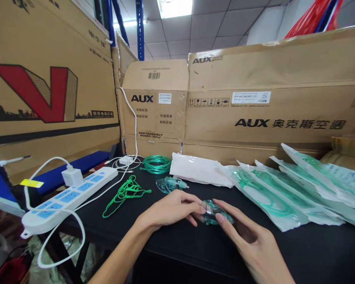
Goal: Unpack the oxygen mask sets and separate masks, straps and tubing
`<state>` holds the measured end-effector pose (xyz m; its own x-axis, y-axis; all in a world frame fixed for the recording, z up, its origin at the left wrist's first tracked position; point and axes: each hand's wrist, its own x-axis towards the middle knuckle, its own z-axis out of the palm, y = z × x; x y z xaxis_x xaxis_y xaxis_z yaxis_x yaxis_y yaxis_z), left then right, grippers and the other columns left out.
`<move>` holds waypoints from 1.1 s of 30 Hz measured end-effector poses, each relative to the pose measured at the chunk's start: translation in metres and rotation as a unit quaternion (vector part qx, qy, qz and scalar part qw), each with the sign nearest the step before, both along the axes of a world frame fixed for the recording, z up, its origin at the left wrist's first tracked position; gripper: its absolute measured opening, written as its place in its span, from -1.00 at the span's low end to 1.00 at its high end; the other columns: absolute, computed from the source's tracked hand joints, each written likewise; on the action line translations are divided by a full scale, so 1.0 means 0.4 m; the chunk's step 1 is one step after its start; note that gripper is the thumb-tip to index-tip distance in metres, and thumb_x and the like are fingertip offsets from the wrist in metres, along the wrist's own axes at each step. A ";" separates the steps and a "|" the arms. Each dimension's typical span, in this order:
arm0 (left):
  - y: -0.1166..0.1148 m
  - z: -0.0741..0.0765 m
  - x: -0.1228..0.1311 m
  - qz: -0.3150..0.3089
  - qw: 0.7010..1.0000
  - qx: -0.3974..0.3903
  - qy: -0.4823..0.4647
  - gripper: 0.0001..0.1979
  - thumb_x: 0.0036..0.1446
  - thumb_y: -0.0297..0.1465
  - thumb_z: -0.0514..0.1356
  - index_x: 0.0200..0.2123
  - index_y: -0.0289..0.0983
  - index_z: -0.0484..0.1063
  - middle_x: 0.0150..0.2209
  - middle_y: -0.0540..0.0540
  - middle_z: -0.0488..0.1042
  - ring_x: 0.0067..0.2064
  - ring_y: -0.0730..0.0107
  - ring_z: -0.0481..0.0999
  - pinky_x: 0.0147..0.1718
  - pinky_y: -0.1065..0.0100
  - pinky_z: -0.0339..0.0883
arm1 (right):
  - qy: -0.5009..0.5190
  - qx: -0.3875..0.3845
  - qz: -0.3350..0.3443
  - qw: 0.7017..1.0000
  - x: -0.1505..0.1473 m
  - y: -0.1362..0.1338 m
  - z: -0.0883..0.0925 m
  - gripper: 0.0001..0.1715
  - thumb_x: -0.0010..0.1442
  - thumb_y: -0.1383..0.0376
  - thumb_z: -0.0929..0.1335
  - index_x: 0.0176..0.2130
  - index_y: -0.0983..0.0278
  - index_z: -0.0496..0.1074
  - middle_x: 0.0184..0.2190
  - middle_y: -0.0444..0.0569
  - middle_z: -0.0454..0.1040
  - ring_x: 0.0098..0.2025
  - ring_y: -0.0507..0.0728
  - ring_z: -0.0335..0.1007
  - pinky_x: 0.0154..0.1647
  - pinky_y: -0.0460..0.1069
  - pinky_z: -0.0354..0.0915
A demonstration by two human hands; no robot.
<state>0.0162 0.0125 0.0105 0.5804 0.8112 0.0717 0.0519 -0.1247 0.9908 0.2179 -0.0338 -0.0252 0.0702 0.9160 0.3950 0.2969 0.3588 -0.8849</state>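
Observation:
A clear green-tinted oxygen mask (210,213) is held low over the front of the black table, between both hands. My left hand (176,207) pinches its left edge with the fingertips. My right hand (242,227) grips the right side, thumb on the near face and index finger along the top. Behind my left hand lies a second clear mask (170,184) with a connector pointing right. A tangle of green elastic straps (128,193) rests to the left. Beyond it is a coil of green tubing (156,164), and a white packet (199,169) lies beside that.
Several clear sealed bags (266,193) with green tubing fan out at the right. A white power strip (68,201) with a plugged-in adapter (72,175) and loose white cables runs along the left edge. Large cardboard boxes (263,118) wall in the back and left of the table (121,236).

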 end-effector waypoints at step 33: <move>-0.024 0.009 0.001 0.000 0.991 0.105 0.079 -0.71 0.20 -0.29 0.24 -0.04 -0.28 0.51 -0.44 -0.05 0.59 -0.65 0.59 0.35 -0.55 0.52 0.24 | 0.016 -0.012 0.034 0.999 -0.008 0.004 -0.004 -0.55 0.14 0.05 0.47 -0.03 0.21 0.61 -0.02 0.04 0.63 0.02 0.31 0.56 0.10 0.11 0.45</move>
<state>0.0167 0.0029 0.0142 0.5973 0.7885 0.1465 0.2054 -0.3269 0.9224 0.2146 -0.0321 -0.0268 0.0201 0.9286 0.3706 0.2438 0.3550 -0.9025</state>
